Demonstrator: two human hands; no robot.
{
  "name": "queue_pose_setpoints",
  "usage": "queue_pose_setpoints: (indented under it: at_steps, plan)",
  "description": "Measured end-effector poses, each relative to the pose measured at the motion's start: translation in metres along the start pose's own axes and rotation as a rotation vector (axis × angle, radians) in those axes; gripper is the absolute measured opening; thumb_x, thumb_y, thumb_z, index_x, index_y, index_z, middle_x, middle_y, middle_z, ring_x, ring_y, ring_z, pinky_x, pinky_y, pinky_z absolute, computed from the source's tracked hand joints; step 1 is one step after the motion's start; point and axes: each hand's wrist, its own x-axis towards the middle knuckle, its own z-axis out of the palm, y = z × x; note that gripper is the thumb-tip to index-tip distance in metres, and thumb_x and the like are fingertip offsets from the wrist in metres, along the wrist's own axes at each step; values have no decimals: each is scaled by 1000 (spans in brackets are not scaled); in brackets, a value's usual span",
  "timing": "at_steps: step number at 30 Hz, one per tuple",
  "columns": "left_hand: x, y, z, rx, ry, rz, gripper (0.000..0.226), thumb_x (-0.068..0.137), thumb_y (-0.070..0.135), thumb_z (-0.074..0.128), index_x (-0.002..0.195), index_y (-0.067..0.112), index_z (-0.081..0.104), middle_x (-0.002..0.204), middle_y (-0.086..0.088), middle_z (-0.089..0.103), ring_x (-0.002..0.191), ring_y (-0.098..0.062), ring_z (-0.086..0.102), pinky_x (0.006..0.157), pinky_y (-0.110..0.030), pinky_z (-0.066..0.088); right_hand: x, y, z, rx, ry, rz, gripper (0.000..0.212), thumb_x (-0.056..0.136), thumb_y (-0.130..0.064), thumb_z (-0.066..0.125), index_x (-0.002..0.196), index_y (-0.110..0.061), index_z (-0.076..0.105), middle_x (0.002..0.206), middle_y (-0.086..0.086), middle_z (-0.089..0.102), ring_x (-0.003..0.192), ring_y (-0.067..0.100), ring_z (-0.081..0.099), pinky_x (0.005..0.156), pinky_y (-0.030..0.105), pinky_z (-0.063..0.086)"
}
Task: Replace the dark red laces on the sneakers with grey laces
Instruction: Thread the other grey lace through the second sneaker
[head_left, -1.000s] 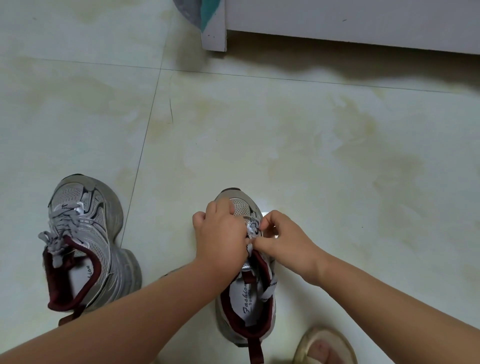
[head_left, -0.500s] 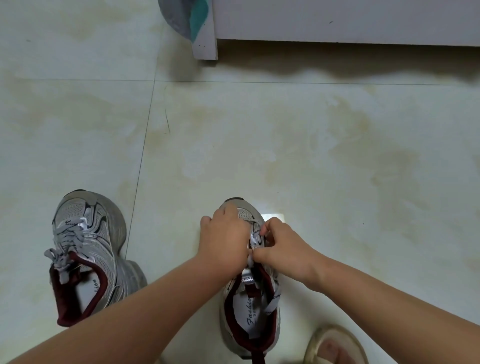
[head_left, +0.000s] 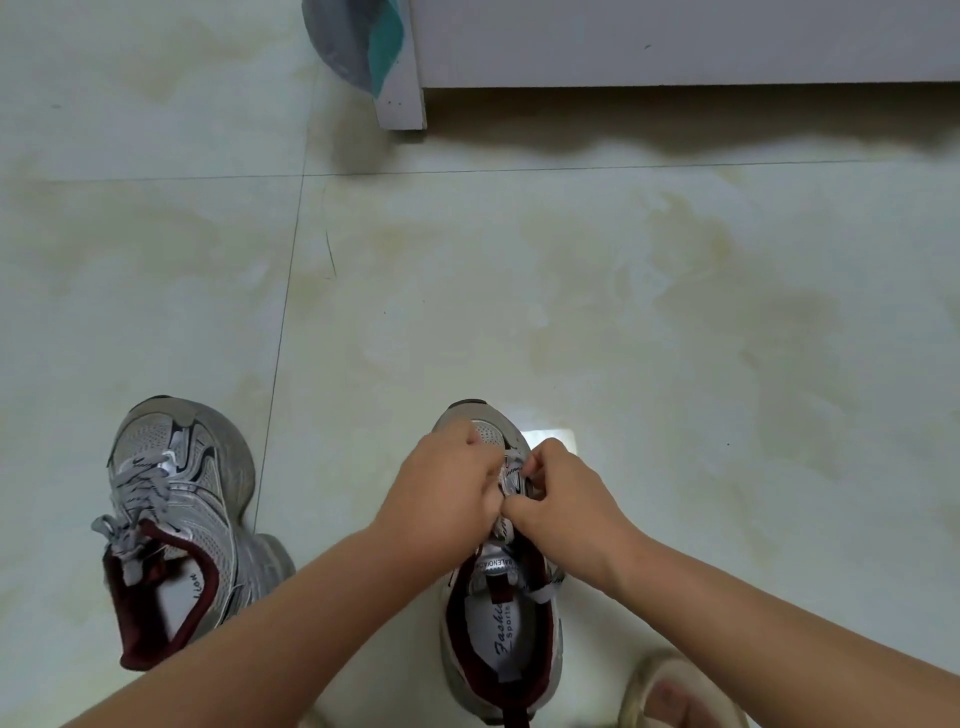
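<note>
The grey lace (head_left: 511, 470) lay flat and woven over the mesh-toed sneaker (head_left: 498, 613) at lower centre of the frame, pinched by curled fingers of left hand (head_left: 441, 493) and right hand (head_left: 566, 504).

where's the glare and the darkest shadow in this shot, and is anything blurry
Head view: glare is a bright patch on the floor just beyond the right hand; the darkest shadow lies under the white cabinet; hands and both sneakers look reasonably sharp, no strong blur.
</note>
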Motion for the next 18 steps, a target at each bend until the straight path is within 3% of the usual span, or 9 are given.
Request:
queue_pose_setpoints:
  at_steps: [2, 5, 7, 9, 10, 12, 15, 18]
  plan:
    - [-4, -9, -3, -162, 40, 8, 9, 81, 10, 54, 72, 12, 55, 92, 2, 44, 70, -15, 47, 63, -26, 35, 1, 3, 2, -4, 15, -7, 19, 77, -19, 58, 89, -17, 43, 86, 1, 52, 68, 15, 44, 58, 25, 35]
    - [-15, -15, -17, -402, 33, -10, 19, 79, 7, 58, 65, 16, 51, 88, 3, 45, 59, -5, 43, 55, -13, 32, 1, 7, 4, 2, 55, -20, 19, 78, -17, 57, 91, -17, 43, 84, -1, 51, 67, 13, 44, 59, 25, 35]
    - [-22, -20, -24, -497, -12, 11, 14, 76, 20, 58, 64, 20, 51, 86, 5, 50, 59, -4, 48, 54, -13, 35, 1, 7, 4, -6, 71, -28, 18, 79, -16, 57, 90, -18, 44, 80, -3, 49, 65, 13, 43, 59, 26, 35]
    - [-26, -27, -24, -612, -64, -41, 11, 71, 32, 53, 65, 23, 51, 85, 4, 63, 67, -10, 57, 64, -24, 45, 1, 6, 3, -50, 61, -52, 15, 79, -16, 56, 89, -19, 45, 83, 0, 52, 67, 14, 44, 58, 26, 35]
    - [-27, -30, -22, -723, -88, -110, 11, 73, 27, 54, 64, 21, 52, 83, 4, 68, 68, -19, 58, 68, -34, 45, 1, 5, 2, -80, 45, -67, 14, 80, -16, 55, 89, -20, 46, 88, 2, 54, 68, 14, 45, 58, 26, 35]
    - [-28, -32, -18, -928, -111, -253, 16, 78, 14, 54, 63, 17, 55, 75, -4, 71, 67, -26, 47, 68, -39, 36, 1, 2, 1, -126, 23, -102, 12, 82, -18, 55, 91, -23, 47, 96, 4, 56, 72, 15, 48, 61, 26, 38]
    - [-26, -29, -14, -1079, -86, -365, 6, 74, 11, 53, 71, 15, 53, 55, -3, 60, 61, -22, 51, 74, -44, 39, 2, -3, -1, -216, 58, -181, 11, 87, -24, 56, 97, -25, 50, 95, -1, 54, 80, 18, 51, 68, 28, 39]
    - [-23, -28, -12, -1083, -102, -404, 19, 90, -3, 38, 78, 11, 40, 42, 8, 36, 39, -7, 33, 54, -27, 37, 2, -6, 1, -368, 67, -258, 20, 89, -25, 53, 108, -23, 51, 93, -4, 46, 82, 17, 46, 67, 26, 32]
